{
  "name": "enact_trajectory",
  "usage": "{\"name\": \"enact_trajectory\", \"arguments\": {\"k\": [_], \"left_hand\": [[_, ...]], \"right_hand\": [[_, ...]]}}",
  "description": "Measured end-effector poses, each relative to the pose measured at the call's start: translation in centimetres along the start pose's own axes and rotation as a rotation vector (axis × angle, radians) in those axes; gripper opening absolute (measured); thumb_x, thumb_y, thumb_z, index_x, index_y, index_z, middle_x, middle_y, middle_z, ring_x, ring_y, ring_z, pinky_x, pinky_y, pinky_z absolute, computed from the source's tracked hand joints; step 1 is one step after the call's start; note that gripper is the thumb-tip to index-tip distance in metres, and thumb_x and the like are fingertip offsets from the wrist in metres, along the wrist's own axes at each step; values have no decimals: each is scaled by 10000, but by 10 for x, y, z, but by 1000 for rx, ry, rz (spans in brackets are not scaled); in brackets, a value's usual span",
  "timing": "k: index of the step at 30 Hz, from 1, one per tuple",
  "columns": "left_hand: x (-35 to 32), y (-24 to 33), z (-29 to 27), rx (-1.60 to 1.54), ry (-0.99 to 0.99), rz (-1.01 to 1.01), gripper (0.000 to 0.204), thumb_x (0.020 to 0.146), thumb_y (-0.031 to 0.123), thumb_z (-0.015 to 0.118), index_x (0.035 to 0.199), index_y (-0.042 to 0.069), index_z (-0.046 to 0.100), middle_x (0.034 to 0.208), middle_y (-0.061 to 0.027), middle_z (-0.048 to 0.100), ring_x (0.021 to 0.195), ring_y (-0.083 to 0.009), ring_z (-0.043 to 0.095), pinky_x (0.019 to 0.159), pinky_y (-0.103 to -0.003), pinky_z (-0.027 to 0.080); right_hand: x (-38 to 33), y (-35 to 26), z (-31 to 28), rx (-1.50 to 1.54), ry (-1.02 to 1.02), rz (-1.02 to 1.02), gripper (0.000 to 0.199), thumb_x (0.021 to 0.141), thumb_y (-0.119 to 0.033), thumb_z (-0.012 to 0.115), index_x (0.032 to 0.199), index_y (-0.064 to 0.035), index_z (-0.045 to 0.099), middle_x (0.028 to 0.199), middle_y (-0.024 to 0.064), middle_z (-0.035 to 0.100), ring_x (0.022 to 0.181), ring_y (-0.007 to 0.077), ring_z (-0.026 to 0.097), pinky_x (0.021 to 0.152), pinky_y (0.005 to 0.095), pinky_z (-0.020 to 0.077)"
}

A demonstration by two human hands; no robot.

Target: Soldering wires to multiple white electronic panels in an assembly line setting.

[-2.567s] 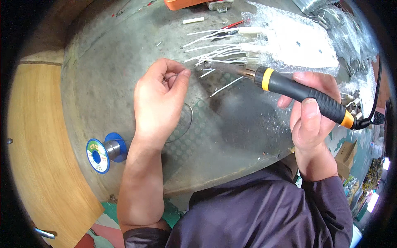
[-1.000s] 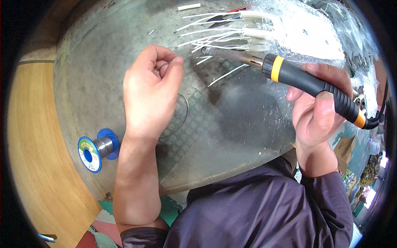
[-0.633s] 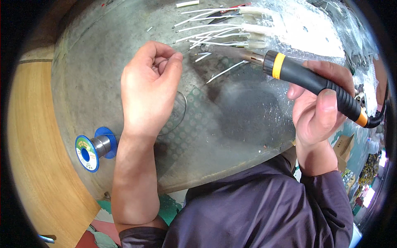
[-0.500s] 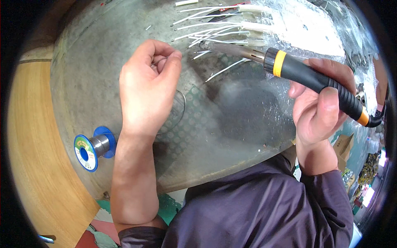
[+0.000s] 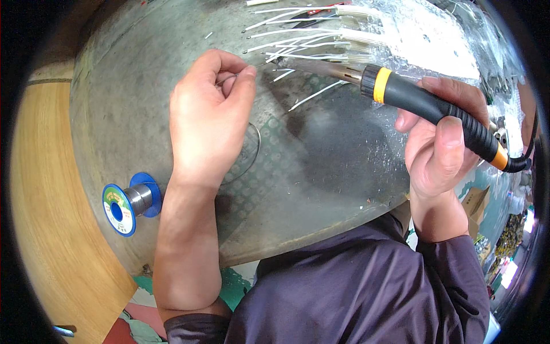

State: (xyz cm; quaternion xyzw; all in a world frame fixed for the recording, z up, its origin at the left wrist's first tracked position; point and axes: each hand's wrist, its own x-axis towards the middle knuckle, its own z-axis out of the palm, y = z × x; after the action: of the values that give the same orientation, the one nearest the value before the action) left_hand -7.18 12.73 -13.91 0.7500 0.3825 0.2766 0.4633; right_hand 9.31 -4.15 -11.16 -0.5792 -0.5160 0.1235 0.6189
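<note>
My left hand rests on the grey work mat, fingers pinched on a thin solder wire that loops back under the palm. My right hand grips a black soldering iron with yellow rings; its metal tip points left toward the pinched wire end. Just beyond the tip lie several white wires fanned out on the mat, some with clear sleeves. A loose white wire piece lies under the iron's barrel.
A blue solder spool sits at the mat's left edge, on the wooden bench. Clear plastic wrap covers the far right of the mat. Clutter lines the right rim. My dark sleeves fill the lower middle.
The view has shifted so both hands sit a little lower and left. My left hand keeps its pinch and the iron's tip stays pointing at the white wires.
</note>
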Motion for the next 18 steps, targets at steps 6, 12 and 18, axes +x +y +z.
{"name": "enact_trajectory", "arguments": {"k": [6,12,18], "left_hand": [[1,-1,1,18,15,26,91,812,77,617,840,-9,611,623,-9,565,548,-45,442,499,-227,382],[0,-1,0,16,16,15,99,816,83,621,846,-11,612,638,-17,582,556,-51,456,510,-228,394],[0,-3,-1,4,15,22,100,820,85,623,851,-9,613,644,-24,589,565,-54,468,519,-230,403]], "right_hand": [[1,-2,1,-23,25,-22,452,888,-337,554,1084,69,521,753,137,588,626,164,573,649,283,462],[0,-3,0,-37,26,-17,451,888,-335,549,1084,70,523,738,138,586,625,164,576,645,284,464],[-1,-3,3,-40,27,-11,446,891,-324,541,1096,72,517,747,143,587,627,163,577,643,286,466]]}}
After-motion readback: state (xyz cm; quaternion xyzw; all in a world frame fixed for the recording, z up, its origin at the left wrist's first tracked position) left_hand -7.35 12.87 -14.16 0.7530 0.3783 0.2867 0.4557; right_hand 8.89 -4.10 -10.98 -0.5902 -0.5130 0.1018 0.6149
